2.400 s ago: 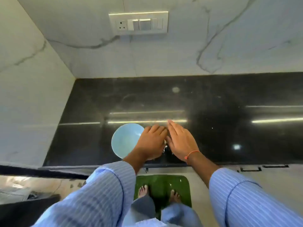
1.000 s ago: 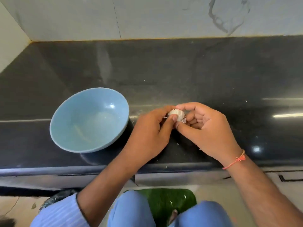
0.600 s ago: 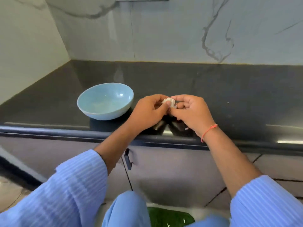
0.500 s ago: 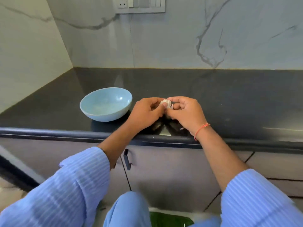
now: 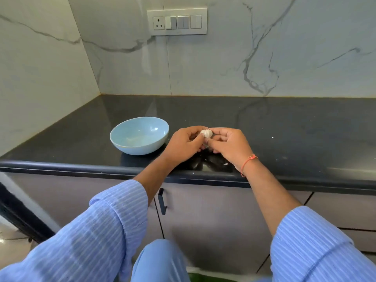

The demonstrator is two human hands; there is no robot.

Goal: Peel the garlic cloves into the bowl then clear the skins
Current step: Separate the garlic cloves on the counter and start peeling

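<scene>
A small white garlic bulb (image 5: 207, 133) is held just above the black countertop (image 5: 284, 127), near its front edge. My left hand (image 5: 184, 144) pinches the bulb from the left and my right hand (image 5: 230, 146) grips it from the right, fingers curled round it. A light blue bowl (image 5: 139, 138) stands on the counter just left of my left hand; it looks empty. A few small white skin flecks (image 5: 225, 164) lie on the counter below my right hand.
Marble walls close off the counter at the back and on the left. A switch plate with a socket (image 5: 177, 21) is on the back wall. Cabinet doors with a black handle (image 5: 161, 201) sit below the counter edge.
My hands lifted the garlic bulb off the counter and hold it between them. The view tilted up and pulled back, bringing the wall and switch plate into sight.
</scene>
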